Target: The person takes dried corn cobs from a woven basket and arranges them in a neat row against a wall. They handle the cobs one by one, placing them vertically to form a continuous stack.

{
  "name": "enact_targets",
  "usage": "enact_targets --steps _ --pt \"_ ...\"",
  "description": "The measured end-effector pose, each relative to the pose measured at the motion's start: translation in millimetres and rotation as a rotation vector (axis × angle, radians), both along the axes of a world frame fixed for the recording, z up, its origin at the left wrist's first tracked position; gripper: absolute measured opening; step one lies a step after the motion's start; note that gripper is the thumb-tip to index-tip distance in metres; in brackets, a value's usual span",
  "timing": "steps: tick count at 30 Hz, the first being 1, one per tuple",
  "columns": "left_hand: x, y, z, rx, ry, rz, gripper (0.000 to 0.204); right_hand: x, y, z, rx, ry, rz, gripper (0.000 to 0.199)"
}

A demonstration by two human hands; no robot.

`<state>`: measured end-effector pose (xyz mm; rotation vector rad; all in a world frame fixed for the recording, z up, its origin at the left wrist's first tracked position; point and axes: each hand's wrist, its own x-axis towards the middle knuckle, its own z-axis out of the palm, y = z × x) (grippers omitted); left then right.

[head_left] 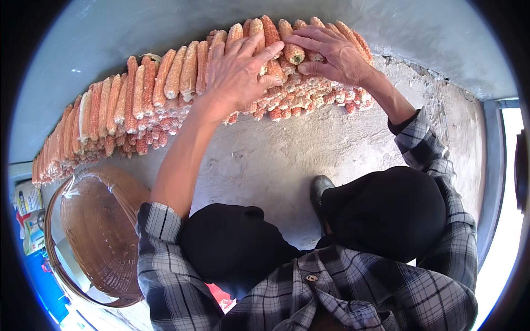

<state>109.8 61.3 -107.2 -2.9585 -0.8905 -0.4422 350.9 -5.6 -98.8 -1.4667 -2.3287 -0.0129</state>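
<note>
Bare, reddish-orange corn cobs lie packed side by side in a long stacked pile against the wall. My left hand rests on the top row, fingers spread over several cobs. To its right, my right hand lies over the top of the pile with its fingers stretched out and its thumb apart. Between the two hands one corn cob points its end toward me. Both palms and the cob surfaces under them are hidden.
A woven bamboo basket with a hoop handle lies at the left. A grey wall rises behind the pile. Rough concrete floor stretches before my knees. Printed bags stand at the far left, and a bright doorway opens at the right.
</note>
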Motion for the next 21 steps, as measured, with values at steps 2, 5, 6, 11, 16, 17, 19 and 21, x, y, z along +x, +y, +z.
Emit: enact_targets --steps 2,5,6,11,16,17,19,21 --pt "-3 1 3 0.065 0.033 -0.001 0.071 1 0 -3 0.056 -0.049 0.003 0.056" --pt "-14 -12 13 0.116 -0.159 -0.010 0.074 -2 -3 5 0.163 -0.145 -0.007 0.060" --pt "-22 -16 20 0.114 -0.204 -0.027 0.071 -4 -8 10 0.195 -0.142 -0.002 0.062" --pt "-104 -49 48 0.046 -0.343 0.175 0.055 -46 -50 20 0.324 0.197 0.186 0.046" --pt "-218 -117 86 0.214 -0.139 0.489 0.035 -95 -119 -61 -0.127 0.366 0.332 0.036" --pt "-240 -132 101 0.262 -0.070 0.569 0.033 -99 -132 -83 -0.225 0.388 0.358 0.035" --pt "-284 -152 132 0.373 0.084 0.699 0.033 -107 -159 -111 -0.404 0.367 0.359 0.035" --pt "-331 -163 151 0.503 0.287 0.906 0.037 -110 -182 -133 -0.472 0.428 0.386 0.033"
